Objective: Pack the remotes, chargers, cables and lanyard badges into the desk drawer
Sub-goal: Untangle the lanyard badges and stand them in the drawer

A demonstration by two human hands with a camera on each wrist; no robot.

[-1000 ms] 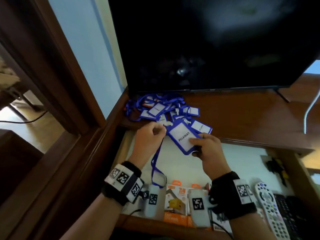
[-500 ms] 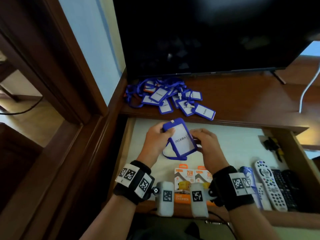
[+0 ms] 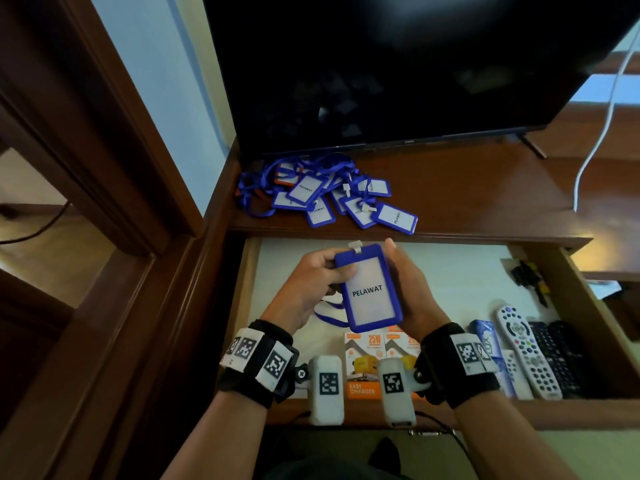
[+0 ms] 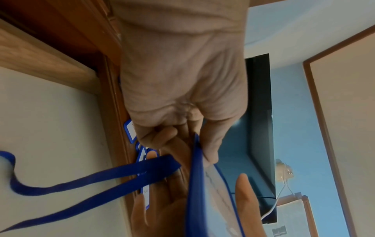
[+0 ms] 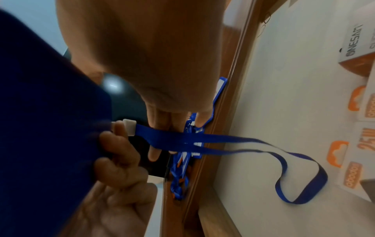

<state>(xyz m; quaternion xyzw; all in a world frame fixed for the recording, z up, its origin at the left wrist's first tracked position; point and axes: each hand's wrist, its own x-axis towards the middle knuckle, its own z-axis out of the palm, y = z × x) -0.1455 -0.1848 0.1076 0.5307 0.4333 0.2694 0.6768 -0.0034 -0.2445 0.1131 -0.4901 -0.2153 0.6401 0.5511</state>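
Observation:
A blue lanyard badge (image 3: 369, 289) reading PELAWAT is held upright over the open desk drawer (image 3: 433, 415). My left hand (image 3: 311, 282) grips its left edge, thumb on the front and fingers curled behind. My right hand (image 3: 410, 285) holds the right edge, with the thumb along the front and straight fingers behind. The badge's blue strap (image 5: 253, 144) hangs down and loops on the drawer's white floor. A pile of several more blue badges (image 3: 325, 195) lies on the desk top. Charger boxes (image 3: 377, 351) and remotes (image 3: 526, 351) lie along the drawer's front.
A large black TV (image 3: 415, 64) stands on the desk just behind the badge pile. A white cable (image 3: 595, 150) hangs at the right. A small black and yellow item (image 3: 530, 275) sits in the drawer's far right corner. A dark wooden frame (image 3: 114, 133) borders the left.
Both hands have carried the badge from the pile on the desk top back over the drawer and turned it upright. Its strap now trails onto the drawer floor.

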